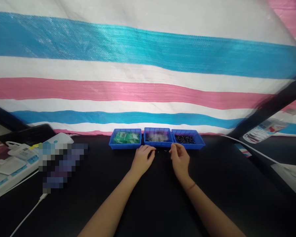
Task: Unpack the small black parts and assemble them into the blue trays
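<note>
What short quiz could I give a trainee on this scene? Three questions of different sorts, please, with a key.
1. Multiple choice: what colour are the small pieces in the right-end tray?
a) white
b) black
c) green

2. True or false: the right hand has a thin band at its wrist.

3. Fill the blank: ___ blue trays stand side by side in a row.

Key: 1 b; 2 true; 3 three.
</note>
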Demonstrator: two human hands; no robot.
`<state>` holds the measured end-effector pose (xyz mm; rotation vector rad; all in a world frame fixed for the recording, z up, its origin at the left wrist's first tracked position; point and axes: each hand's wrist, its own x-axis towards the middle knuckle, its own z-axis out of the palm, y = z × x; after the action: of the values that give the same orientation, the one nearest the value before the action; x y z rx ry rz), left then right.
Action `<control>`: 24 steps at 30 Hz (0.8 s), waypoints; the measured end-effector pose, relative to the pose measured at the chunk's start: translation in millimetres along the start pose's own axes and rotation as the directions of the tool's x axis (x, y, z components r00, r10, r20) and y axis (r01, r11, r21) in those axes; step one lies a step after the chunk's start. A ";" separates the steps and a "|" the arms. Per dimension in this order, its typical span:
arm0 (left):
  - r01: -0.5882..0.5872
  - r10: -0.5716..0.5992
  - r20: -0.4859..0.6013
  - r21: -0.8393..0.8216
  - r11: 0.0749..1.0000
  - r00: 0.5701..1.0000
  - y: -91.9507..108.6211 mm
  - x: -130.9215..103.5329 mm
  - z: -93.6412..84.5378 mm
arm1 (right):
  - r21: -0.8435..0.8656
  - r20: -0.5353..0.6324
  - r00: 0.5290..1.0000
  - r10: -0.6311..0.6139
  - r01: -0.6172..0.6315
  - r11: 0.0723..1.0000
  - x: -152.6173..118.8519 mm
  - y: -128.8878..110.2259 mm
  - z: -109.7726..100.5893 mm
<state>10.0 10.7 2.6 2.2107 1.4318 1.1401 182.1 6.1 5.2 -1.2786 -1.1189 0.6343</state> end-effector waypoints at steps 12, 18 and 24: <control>-0.009 0.005 0.057 0.056 0.998 0.998 -5.1 -1.2 5.5 | -0.404 -0.232 0.969 -0.081 -0.020 0.915 42.4 12.3 -37.0; -0.008 0.002 0.054 0.104 0.995 0.999 -7.2 -2.6 6.0 | -0.422 -0.174 0.974 -0.143 0.057 0.905 32.9 6.4 -30.6; 0.023 -0.033 0.027 0.314 0.949 0.999 -3.4 -5.9 7.5 | -0.360 0.154 0.948 -0.280 0.318 0.877 4.3 -7.1 -12.4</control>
<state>12.1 8.7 -7.1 2.3924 1.7277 0.9152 193.5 3.0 14.3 -1.3701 -1.5408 0.2511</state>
